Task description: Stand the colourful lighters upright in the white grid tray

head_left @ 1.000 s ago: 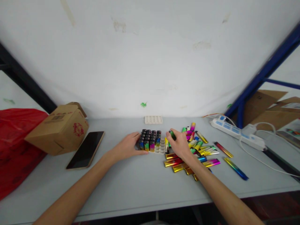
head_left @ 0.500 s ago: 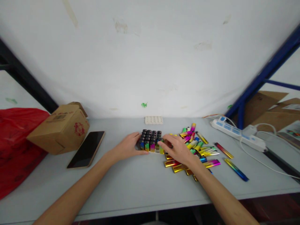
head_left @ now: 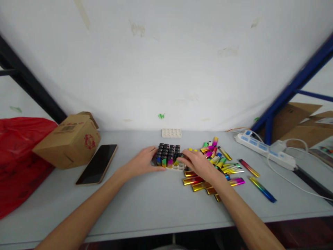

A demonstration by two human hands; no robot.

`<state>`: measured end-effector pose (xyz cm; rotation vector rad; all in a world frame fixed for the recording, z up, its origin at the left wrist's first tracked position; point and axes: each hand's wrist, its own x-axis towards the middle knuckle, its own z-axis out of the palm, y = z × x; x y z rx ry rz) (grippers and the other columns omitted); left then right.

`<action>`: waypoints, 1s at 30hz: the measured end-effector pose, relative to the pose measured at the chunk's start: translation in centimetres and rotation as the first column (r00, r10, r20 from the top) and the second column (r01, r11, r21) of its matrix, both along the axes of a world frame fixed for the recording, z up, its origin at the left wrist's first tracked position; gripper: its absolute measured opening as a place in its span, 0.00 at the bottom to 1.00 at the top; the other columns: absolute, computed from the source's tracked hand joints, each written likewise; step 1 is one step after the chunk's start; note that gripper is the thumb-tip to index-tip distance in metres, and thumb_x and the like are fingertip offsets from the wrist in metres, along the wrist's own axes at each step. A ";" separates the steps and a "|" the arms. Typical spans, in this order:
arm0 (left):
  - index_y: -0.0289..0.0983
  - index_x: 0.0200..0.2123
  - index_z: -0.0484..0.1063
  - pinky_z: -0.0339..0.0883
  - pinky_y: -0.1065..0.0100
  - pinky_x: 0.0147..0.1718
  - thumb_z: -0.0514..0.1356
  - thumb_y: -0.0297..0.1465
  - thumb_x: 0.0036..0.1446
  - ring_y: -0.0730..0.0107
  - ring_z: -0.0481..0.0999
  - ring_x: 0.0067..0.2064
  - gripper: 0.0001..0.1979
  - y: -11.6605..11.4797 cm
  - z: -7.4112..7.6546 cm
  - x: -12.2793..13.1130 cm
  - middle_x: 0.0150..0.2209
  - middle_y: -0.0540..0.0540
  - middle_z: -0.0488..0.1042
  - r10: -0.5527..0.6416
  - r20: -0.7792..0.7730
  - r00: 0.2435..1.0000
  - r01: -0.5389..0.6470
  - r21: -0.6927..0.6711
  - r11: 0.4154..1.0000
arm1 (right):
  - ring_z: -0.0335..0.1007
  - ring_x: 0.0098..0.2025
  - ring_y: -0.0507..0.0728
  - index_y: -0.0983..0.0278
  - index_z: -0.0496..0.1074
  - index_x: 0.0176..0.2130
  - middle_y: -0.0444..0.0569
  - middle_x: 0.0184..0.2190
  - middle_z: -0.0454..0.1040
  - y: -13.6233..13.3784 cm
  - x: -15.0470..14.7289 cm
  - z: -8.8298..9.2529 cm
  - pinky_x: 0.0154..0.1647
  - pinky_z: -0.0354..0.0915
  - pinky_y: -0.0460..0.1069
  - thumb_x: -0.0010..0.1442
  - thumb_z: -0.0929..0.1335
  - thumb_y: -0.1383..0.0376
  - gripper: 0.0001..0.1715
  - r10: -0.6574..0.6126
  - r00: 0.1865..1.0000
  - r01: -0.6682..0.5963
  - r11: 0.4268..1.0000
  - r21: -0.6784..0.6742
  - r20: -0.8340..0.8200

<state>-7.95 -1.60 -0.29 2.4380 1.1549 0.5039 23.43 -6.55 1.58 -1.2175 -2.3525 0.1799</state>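
Note:
Several lighters [head_left: 164, 152] with black tops and shiny coloured bodies stand upright in rows in a white tray [head_left: 179, 167]. Curled around the tray's left end is my left hand [head_left: 142, 162], its thumb along the front edge and its fingers behind at the side. At the tray's right end, my right hand [head_left: 197, 163] pinches a lighter [head_left: 177, 160] that tilts over the front row. Open cells of the tray show just below that lighter. Beside and under my right hand spreads a pile of loose lighters [head_left: 197, 186] in gold, red, purple and green.
Against the wall lies a second white tray [head_left: 171, 133]. A phone [head_left: 97, 165], a cardboard box [head_left: 69, 142] and a red bag [head_left: 23, 166] are on the left. To the right are two separate lighters [head_left: 262, 189] and a white power strip [head_left: 265, 149] with cables.
The lighter at my right fingers has gone from nearly upright to tilted, and tray cells at the front right are now exposed. My left hand keeps its place at the tray.

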 end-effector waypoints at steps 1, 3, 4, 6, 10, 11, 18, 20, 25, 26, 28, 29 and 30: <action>0.43 0.57 0.81 0.77 0.48 0.64 0.76 0.62 0.58 0.39 0.84 0.61 0.36 0.0 0.0 0.0 0.58 0.38 0.85 -0.003 0.004 1.000 0.003 0.000 1.000 | 0.81 0.34 0.60 0.59 0.78 0.45 0.49 0.34 0.84 0.0 0.1 0.0 0.36 0.62 0.50 0.86 0.68 0.49 0.20 -0.004 1.000 0.004 1.000 -0.010 0.017; 0.42 0.58 0.81 0.77 0.47 0.64 0.77 0.62 0.58 0.38 0.84 0.61 0.37 0.1 -0.1 -0.1 0.59 0.37 0.86 -0.007 0.009 1.000 0.007 0.003 1.000 | 0.82 0.35 0.60 0.59 0.77 0.46 0.49 0.35 0.85 0.1 0.1 0.1 0.36 0.61 0.49 0.85 0.69 0.51 0.18 -0.008 0.999 0.009 1.000 -0.027 0.042; 0.42 0.58 0.81 0.78 0.47 0.64 0.77 0.62 0.58 0.38 0.84 0.61 0.37 0.1 -0.2 -0.1 0.59 0.37 0.86 -0.008 0.010 1.000 0.008 0.006 1.000 | 0.82 0.36 0.60 0.59 0.78 0.47 0.49 0.36 0.86 0.1 0.0 0.1 0.37 0.62 0.49 0.85 0.70 0.52 0.17 -0.009 0.999 0.011 0.999 -0.036 0.051; 0.42 0.58 0.81 0.77 0.46 0.65 0.77 0.61 0.58 0.38 0.84 0.61 0.37 0.2 -0.3 0.0 0.60 0.36 0.86 -0.006 0.005 1.000 0.006 0.012 1.000 | 0.84 0.38 0.61 0.60 0.78 0.49 0.51 0.38 0.87 0.0 -0.6 0.0 0.38 0.63 0.49 0.84 0.72 0.53 0.13 -0.008 0.997 0.012 0.998 -0.055 0.076; 0.41 0.59 0.80 0.76 0.45 0.67 0.77 0.60 0.59 0.37 0.83 0.63 0.37 0.1 -0.2 0.0 0.61 0.35 0.85 0.007 -0.022 1.000 -0.007 0.001 1.000 | 0.85 0.39 0.62 0.61 0.80 0.52 0.53 0.39 0.88 -0.2 -1.7 0.1 0.38 0.64 0.50 0.83 0.73 0.53 0.14 -0.042 0.991 0.053 0.995 -0.081 0.128; 0.41 0.59 0.80 0.77 0.45 0.67 0.77 0.60 0.59 0.37 0.83 0.63 0.36 0.1 -0.1 0.0 0.60 0.35 0.85 0.008 -0.027 1.000 -0.008 -0.002 1.000 | 0.85 0.38 0.62 0.61 0.80 0.51 0.53 0.38 0.88 -0.2 -1.7 0.2 0.38 0.64 0.50 0.82 0.73 0.52 0.15 -0.052 0.991 0.063 0.995 -0.083 0.124; 0.41 0.58 0.81 0.78 0.47 0.64 0.77 0.58 0.59 0.40 0.84 0.61 0.35 -0.1 0.2 0.1 0.59 0.36 0.85 -0.002 -0.015 1.000 0.002 0.004 1.000 | 0.84 0.55 0.68 0.62 0.82 0.57 0.57 0.50 0.87 0.2 2.1 0.0 0.60 0.75 0.60 0.82 0.72 0.50 0.19 -0.074 0.997 0.074 0.997 -0.038 -0.018; 0.41 0.58 0.80 0.78 0.47 0.65 0.77 0.59 0.59 0.40 0.84 0.61 0.35 0.0 0.1 0.1 0.60 0.36 0.85 0.003 -0.023 1.000 -0.003 0.009 1.000 | 0.77 0.68 0.74 0.64 0.81 0.65 0.65 0.63 0.82 0.3 2.8 -0.7 0.70 0.72 0.67 0.73 0.80 0.48 0.32 -0.070 0.997 0.070 0.998 0.006 0.022; 0.42 0.56 0.81 0.78 0.48 0.64 0.76 0.61 0.59 0.40 0.84 0.60 0.35 0.1 0.0 0.1 0.59 0.36 0.85 0.000 -0.025 1.000 0.000 0.012 1.000 | 0.69 0.76 0.77 0.64 0.83 0.64 0.67 0.70 0.76 0.7 3.2 -2.0 0.78 0.68 0.71 0.66 0.84 0.46 0.37 -0.070 0.996 0.073 0.995 -0.071 0.053; 0.42 0.56 0.81 0.79 0.48 0.63 0.76 0.62 0.58 0.40 0.84 0.59 0.36 0.1 -0.1 0.1 0.58 0.36 0.85 0.001 -0.026 1.000 -0.001 0.014 1.000 | 0.70 0.76 0.77 0.64 0.83 0.63 0.67 0.70 0.76 0.7 3.2 -2.1 0.79 0.68 0.72 0.66 0.84 0.45 0.37 -0.073 0.996 0.077 0.993 -0.095 0.045; 0.43 0.55 0.81 0.79 0.48 0.63 0.76 0.63 0.57 0.40 0.85 0.59 0.36 0.1 -0.1 0.1 0.57 0.37 0.86 0.012 -0.029 0.999 -0.012 0.020 1.000 | 0.71 0.76 0.77 0.63 0.84 0.64 0.67 0.70 0.76 0.9 3.5 -2.1 0.79 0.68 0.72 0.65 0.85 0.44 0.39 -0.072 0.997 0.074 0.987 -0.142 0.019; 0.43 0.55 0.81 0.79 0.49 0.63 0.77 0.63 0.56 0.40 0.85 0.59 0.36 0.1 -0.1 0.1 0.57 0.37 0.86 0.016 -0.032 0.999 -0.015 0.021 1.000 | 0.70 0.76 0.77 0.63 0.83 0.65 0.67 0.71 0.75 1.0 3.6 -2.1 0.79 0.67 0.71 0.64 0.85 0.45 0.40 -0.066 0.998 0.066 0.984 -0.167 0.006; 0.43 0.54 0.81 0.79 0.49 0.63 0.76 0.63 0.57 0.40 0.85 0.59 0.36 0.1 -0.1 0.1 0.56 0.37 0.86 0.019 -0.034 0.999 -0.018 0.022 1.000 | 0.69 0.77 0.76 0.62 0.83 0.66 0.67 0.72 0.74 1.0 3.8 -2.0 0.80 0.67 0.71 0.64 0.85 0.45 0.41 -0.057 0.998 0.055 0.980 -0.194 -0.005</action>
